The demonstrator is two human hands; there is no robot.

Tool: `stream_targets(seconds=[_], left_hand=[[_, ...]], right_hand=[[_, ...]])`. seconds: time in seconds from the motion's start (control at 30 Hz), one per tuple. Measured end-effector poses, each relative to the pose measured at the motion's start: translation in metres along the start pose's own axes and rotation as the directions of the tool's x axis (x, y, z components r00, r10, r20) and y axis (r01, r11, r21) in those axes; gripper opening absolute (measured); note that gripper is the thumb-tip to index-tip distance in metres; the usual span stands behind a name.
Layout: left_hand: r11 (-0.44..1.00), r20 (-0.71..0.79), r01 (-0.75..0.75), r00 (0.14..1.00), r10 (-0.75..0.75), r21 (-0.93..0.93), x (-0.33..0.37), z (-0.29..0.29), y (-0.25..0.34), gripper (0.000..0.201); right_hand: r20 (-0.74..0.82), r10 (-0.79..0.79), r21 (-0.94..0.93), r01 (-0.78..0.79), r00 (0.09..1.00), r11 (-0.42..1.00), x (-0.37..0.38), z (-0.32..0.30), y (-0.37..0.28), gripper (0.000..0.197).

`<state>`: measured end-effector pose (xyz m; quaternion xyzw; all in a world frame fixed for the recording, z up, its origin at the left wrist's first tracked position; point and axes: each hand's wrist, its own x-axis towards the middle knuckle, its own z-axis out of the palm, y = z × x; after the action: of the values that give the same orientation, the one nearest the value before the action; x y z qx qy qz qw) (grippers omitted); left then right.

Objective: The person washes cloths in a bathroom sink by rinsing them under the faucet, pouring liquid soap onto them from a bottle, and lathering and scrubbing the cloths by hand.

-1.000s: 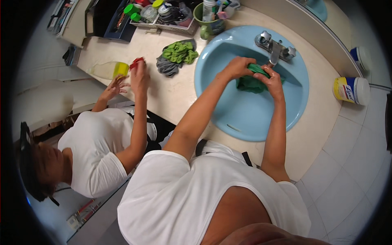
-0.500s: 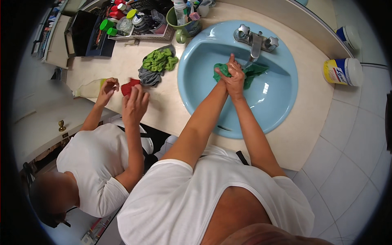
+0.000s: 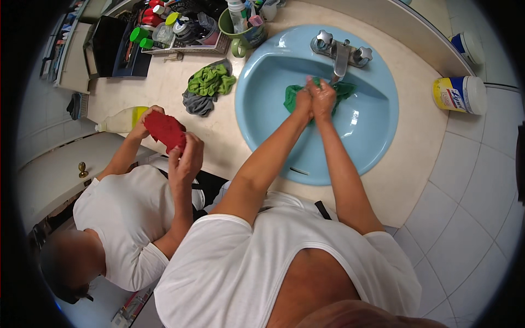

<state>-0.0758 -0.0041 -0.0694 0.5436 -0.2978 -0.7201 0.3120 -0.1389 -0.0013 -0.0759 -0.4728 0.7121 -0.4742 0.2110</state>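
A wet green cloth (image 3: 292, 98) lies bunched in the light blue sink (image 3: 262, 117), its ends spread to both sides of my hands. My left hand (image 3: 304, 101) is closed on the cloth, fingers curled and partly hidden. My right hand (image 3: 324, 97) presses against the left from the right side, its fingers also closed over the cloth and looking wet. Both sit just below the spout of the metal faucet (image 3: 340, 59).
To my left, a person holds a red cloth (image 3: 164, 130) in both hands. Grey and green cloths (image 3: 210, 82) lie on the counter beside a bottle of yellow liquid (image 3: 123, 119). A green mug (image 3: 239, 45) and baskets of toiletries stand behind. A yellow-and-white tub (image 3: 459, 94) is at right.
My hands have shifted against each other; the left fingers, stretched out before, are now curled. The person beside me has raised and spread the red cloth between both hands.
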Motion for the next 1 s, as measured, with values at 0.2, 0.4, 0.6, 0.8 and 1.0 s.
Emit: stream_targets(seconds=[0.2,0.4,0.6,0.8,1.0], left_hand=[[0.897,-0.126,0.017,0.989,-0.081,-0.442,0.014,-0.007,-0.017,0.039],[0.993,-0.159,0.012,0.987,-0.031,-0.121,-0.011,0.000,0.023,0.039],[0.850,0.102,-0.383,0.922,0.372,0.361,-0.005,-0.038,0.097,0.031],[0.602,0.249,-0.563,0.813,0.526,0.566,-0.026,-0.046,0.081,0.057],[0.467,0.458,-0.600,0.799,0.390,0.650,-0.031,-0.033,0.046,0.102]], right_hand=[[0.125,0.140,-0.199,-0.114,0.982,0.973,0.003,-0.008,-0.033,0.036],[0.065,-0.134,-0.068,0.138,0.989,0.988,0.000,-0.019,0.001,0.031],[0.012,0.383,0.084,-0.383,0.924,0.920,0.037,-0.079,0.045,0.036],[-0.014,0.424,0.385,-0.387,0.906,0.838,0.005,-0.091,0.046,0.048],[0.547,0.341,0.735,-0.633,0.765,0.242,-0.003,-0.108,-0.059,0.026]])
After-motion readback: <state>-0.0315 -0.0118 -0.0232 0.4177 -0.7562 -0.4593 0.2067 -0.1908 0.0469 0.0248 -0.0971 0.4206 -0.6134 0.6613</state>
